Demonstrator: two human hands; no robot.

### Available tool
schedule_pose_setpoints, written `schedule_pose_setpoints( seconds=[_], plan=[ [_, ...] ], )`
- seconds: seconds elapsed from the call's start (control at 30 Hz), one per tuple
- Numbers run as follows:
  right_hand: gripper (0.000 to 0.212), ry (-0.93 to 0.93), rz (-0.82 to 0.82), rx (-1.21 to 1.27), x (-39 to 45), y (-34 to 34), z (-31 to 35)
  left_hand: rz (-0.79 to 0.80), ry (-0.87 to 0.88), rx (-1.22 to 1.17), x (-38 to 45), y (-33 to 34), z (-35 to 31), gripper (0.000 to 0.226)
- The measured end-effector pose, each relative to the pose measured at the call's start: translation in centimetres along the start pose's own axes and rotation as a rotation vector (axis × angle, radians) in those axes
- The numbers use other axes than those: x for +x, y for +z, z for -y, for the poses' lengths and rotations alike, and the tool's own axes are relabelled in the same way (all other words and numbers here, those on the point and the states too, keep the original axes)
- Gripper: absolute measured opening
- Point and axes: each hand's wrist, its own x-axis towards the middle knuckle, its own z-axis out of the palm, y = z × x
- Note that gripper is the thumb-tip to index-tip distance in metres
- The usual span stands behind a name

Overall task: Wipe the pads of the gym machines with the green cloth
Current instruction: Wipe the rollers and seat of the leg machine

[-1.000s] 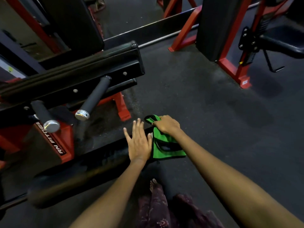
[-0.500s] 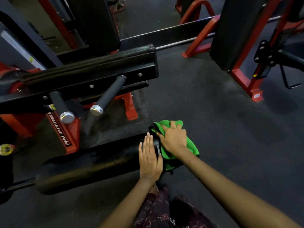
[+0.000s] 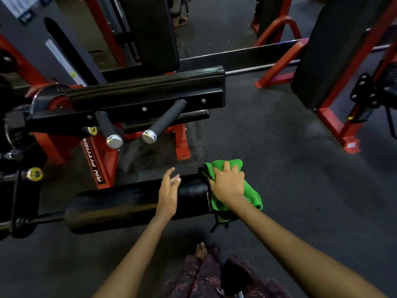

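A black roller pad lies across the lower middle of the head view, on a red and black gym machine. The green cloth is draped over the pad's right end. My right hand covers the cloth there, its fingers curled over it and round the pad's end. Just to the left, my left hand rests on top of the roller with its fingers loose and slightly lifted, holding nothing. A long flat black pad sits higher up on the same machine.
Two black handles with chrome caps stick out toward me below the flat pad. A red machine frame stands at right, on the dark rubber floor. My bare foot shows below the roller.
My right hand has gone from gripping the bunched cloth to spreading it over the roller's end. My left hand's fingers have lifted off the pad. The view has shifted closer.
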Motion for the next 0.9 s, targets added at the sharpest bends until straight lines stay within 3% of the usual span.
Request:
schedule_pose_setpoints(
  seconds=[0.13, 0.27, 0.37, 0.47, 0.53, 0.6, 0.7, 0.77, 0.83, 0.9],
  plan=[
    [0.059, -0.228, -0.016, -0.007, -2.7, 1.6, 4.6, -0.108, -0.08, -0.168, 0.4, 0.0, -0.3, 0.02],
    [0.068, -0.383, -0.101, -0.001, -4.9, 3.3, 2.9, -0.175, -0.137, -0.183, -1.0, 1.5, -1.6, 0.02],
    [0.062, -0.248, -0.069, 0.212, -4.4, 2.7, 0.5, -0.203, -0.172, -0.299, -3.1, 3.5, -2.8, 0.02],
    [0.053, -0.129, -0.115, 0.538, -3.9, 1.0, -0.8, 0.006, -0.3, -0.422, -4.7, 6.2, -4.7, 0.026],
    [0.048, -0.176, -0.109, 0.712, -3.7, -0.1, -2.1, 0.148, -0.327, -0.431, -4.9, 7.8, -5.7, 0.031],
    [0.048, -0.233, -0.132, 0.871, -3.7, -1.2, -4.0, 0.158, -0.339, -0.413, -4.5, 8.7, -6.5, 0.033],
    [0.061, 0.04, -0.216, 1.249, -3.2, -2.7, -7.8, 0.167, -0.371, -0.457, -3.8, 9.6, -8.2, 0.022],
    [0.072, 0.288, -0.089, 1.457, -3.4, -3.1, -10.9, 0.241, -0.415, -0.525, -3.9, 10.4, -9.4, 0.023],
    [0.077, 0.333, 0.242, 1.6, -4.4, -3.6, -14.0, 0.352, -0.436, -0.553, -4.2, 12.0, -10.3, 0.026],
    [0.05, 0.3, 0.441, 1.735, -6.1, -4.5, -15.9, 0.415, -0.438, -0.505, -4.1, 13.5, -10.8, 0.028]
  ],
)
